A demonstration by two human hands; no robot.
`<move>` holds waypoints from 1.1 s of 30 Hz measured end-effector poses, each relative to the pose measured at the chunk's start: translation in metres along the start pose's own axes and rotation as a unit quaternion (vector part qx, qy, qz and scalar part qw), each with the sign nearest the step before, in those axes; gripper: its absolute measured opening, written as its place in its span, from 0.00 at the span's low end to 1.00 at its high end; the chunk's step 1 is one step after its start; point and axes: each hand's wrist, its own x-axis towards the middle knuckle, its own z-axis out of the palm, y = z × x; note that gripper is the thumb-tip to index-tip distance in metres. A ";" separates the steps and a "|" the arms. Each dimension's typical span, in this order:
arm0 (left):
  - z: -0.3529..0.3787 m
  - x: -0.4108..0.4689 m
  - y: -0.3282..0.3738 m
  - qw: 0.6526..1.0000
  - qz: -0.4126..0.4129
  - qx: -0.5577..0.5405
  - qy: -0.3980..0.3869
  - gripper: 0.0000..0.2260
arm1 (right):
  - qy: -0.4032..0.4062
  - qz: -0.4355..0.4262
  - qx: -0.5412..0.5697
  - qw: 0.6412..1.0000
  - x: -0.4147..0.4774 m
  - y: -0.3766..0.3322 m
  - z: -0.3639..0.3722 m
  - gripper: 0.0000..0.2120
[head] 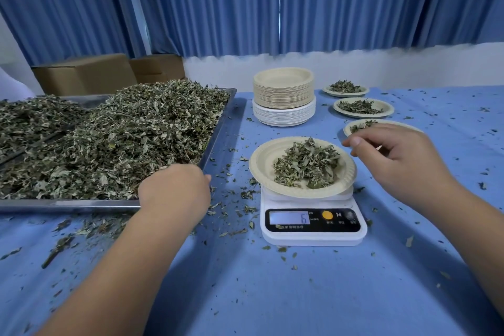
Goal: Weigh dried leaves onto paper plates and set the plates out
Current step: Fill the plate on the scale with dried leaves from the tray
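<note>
A paper plate with a heap of dried leaves sits on a white digital scale whose display reads 6. To the left, a metal tray holds a large pile of dried leaves. My left hand is at the tray's near right corner, with its fingers curled down into the leaves. My right hand hovers just right of the plate on the scale, fingers loosely curled, holding nothing. Three filled plates stand in a row behind it: the far one, the middle one, and the nearest one, partly hidden by my right hand.
A tall stack of unused paper plates stands behind the scale. Leaf crumbs lie scattered over the blue tablecloth. Cardboard boxes sit behind the tray, below blue curtains and a white wall.
</note>
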 end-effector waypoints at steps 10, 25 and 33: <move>0.001 0.012 -0.018 0.993 -0.013 -0.114 0.018 0.28 | 0.005 0.000 -0.006 1.000 -0.001 -0.004 -0.002 0.08; 0.003 0.026 -0.043 0.933 -0.009 -0.291 0.212 0.26 | 0.011 0.003 0.001 1.000 0.000 -0.001 -0.005 0.08; 0.002 0.024 -0.040 0.936 -0.019 -0.308 0.171 0.30 | 0.007 0.000 0.006 1.000 0.000 -0.001 -0.006 0.08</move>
